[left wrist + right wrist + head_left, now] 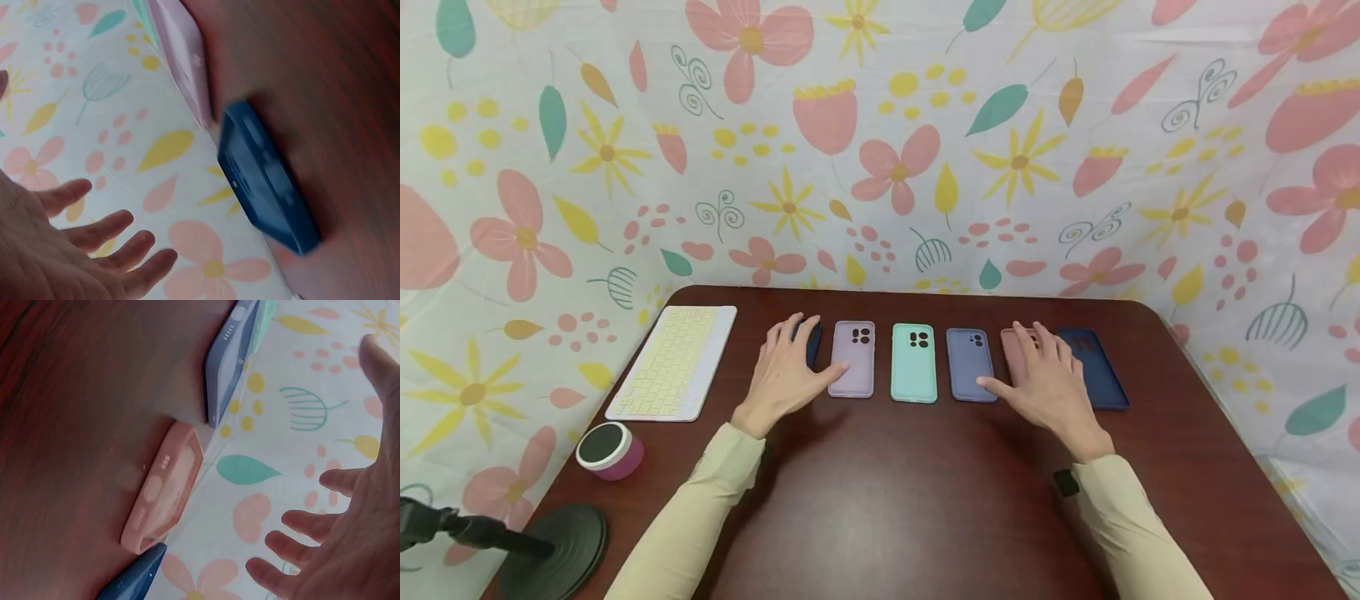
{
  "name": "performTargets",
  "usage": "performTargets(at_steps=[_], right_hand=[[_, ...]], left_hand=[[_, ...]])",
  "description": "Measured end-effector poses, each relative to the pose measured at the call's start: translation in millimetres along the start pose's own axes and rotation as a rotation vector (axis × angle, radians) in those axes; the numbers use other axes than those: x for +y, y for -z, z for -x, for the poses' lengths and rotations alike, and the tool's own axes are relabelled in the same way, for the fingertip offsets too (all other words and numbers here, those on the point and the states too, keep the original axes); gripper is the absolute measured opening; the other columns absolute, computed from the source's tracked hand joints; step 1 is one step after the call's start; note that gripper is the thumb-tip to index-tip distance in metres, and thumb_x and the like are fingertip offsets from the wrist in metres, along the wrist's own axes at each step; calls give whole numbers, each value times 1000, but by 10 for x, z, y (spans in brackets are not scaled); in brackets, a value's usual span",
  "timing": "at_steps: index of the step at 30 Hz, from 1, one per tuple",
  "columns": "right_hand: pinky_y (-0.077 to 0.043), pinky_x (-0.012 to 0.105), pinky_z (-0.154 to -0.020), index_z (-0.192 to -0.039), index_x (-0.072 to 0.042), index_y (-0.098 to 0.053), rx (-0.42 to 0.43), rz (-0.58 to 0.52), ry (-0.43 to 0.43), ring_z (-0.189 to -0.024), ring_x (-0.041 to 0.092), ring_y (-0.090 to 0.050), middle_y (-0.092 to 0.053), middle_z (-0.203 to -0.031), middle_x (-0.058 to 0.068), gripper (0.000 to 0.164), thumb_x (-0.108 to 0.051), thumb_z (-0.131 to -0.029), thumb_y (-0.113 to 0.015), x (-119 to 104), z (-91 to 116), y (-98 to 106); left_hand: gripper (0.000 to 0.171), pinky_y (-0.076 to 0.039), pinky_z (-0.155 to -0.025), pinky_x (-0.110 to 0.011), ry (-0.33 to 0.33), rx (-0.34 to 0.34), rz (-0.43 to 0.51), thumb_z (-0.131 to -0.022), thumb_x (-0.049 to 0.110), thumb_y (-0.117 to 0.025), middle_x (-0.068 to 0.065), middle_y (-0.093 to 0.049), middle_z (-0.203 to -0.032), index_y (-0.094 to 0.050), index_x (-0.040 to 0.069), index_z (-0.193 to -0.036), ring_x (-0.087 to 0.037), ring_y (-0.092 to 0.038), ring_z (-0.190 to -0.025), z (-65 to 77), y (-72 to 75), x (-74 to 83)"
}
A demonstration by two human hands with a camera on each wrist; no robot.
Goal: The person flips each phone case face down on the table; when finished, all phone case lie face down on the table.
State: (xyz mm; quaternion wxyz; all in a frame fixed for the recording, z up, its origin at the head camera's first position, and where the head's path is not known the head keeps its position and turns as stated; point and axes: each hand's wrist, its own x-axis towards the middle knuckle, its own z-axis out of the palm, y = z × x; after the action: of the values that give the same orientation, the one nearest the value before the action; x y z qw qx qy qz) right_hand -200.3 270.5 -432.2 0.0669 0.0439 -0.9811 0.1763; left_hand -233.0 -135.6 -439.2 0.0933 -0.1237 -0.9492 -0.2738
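Six phone cases lie in a row across the table. My left hand [784, 377] is spread above the leftmost one, a dark blue phone case [813, 347], mostly covering it in the head view. Beside it are a lavender phone case [859, 371], a mint phone case [914, 371] and a grey-blue phone case [970, 360]. Over the pink phone case [164, 487] hovers my right hand [1051, 390], fingers apart, thumb near the grey-blue one. A navy phone case [1105, 383] lies at the row's right end. Both wrist views show the fingers clear of the cases.
At the left a white keyboard [718, 354] with yellowish keys lies on the brown table [880, 492]. Nearer me are a pink-and-white round container [617, 461] with a dark top and a black stand base [568, 554]. Floral fabric [880, 242] borders the table.
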Motion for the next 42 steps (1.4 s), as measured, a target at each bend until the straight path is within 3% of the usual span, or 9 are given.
performTargets(at_steps=[4, 9, 14, 17, 21, 25, 33, 40, 42], right_hand=[[-35, 80, -114, -169, -2, -31, 19, -51, 8, -148, 61, -34, -35, -166, 36, 107, -58, -93, -82, 59, 40, 99], [-44, 75, -109, -167, 6, -31, 14, -174, 6, -139, 58, -44, -43, -153, 40, 102, -42, -95, -86, 201, 88, 191], [-54, 70, -99, -164, 10, -33, 13, -206, -1, -127, 54, -59, -53, -141, 36, 95, -32, -97, -85, 452, 167, 278], [-54, 70, -98, -165, 9, -32, 0, -216, -35, -126, 53, -60, -56, -139, 34, 94, -33, -98, -84, 644, 226, 342], [-52, 68, -98, -167, 7, -31, -27, -243, -91, -127, 51, -58, -57, -142, 33, 96, -36, -99, -83, 905, 288, 420], [-52, 60, -96, -166, 8, -33, -43, -243, -132, -125, 49, -58, -57, -142, 33, 94, -37, -99, -83, 1149, 319, 481], [-50, 34, -85, -165, 9, -33, -118, -226, -179, -124, 47, -59, -58, -142, 34, 97, -37, -97, -84, 1591, 372, 541], [-45, 14, -80, -162, 11, -36, -191, -276, -177, -125, 49, -61, -58, -142, 37, 90, -29, -98, -84, 1821, 417, 492], [-45, 12, -79, -161, 12, -38, -198, -283, -182, -124, 48, -62, -59, -140, 37, 88, -28, -98, -84, 1849, 428, 462]], left_hand=[[94, -47, -116, -65, 27, -32, 107, -88, 57, -82, -21, -47, -164, -46, 14, -164, -46, -42, -148, -28, -29, 168], [93, -52, -110, -59, 55, -82, 255, -85, 50, -88, -20, -57, -153, -49, 14, -161, -39, -53, -138, -61, -113, 427], [87, -56, -102, -52, 33, -127, 344, -86, 44, -90, -18, -66, -140, -53, 13, -158, -34, -65, -124, -74, -287, 671], [87, -58, -96, -47, 20, -167, 377, -87, 43, -90, -19, -70, -130, -53, 10, -158, -32, -69, -111, -76, -406, 829], [85, -57, -88, -39, 14, -197, 390, -87, 44, -90, -14, -76, -115, -55, 10, -157, -23, -68, -94, -88, -560, 1053], [83, -58, -88, -34, 12, -204, 385, -85, 46, -90, -6, -78, -103, -58, 12, -153, -16, -68, -91, -111, -724, 1282], [85, -58, -82, -28, 26, -294, 395, -86, 47, -91, 3, -75, -95, -56, 11, -155, -9, -67, -84, -102, -1073, 1760], [83, -53, -67, -22, 21, -377, 382, -87, 45, -92, 7, -71, -82, -57, 13, -155, -5, -63, -74, -108, -1384, 2225], [83, -55, -69, -21, 10, -400, 397, -88, 43, -92, 7, -71, -74, -57, 12, -156, -5, -66, -66, -107, -1472, 2363]])
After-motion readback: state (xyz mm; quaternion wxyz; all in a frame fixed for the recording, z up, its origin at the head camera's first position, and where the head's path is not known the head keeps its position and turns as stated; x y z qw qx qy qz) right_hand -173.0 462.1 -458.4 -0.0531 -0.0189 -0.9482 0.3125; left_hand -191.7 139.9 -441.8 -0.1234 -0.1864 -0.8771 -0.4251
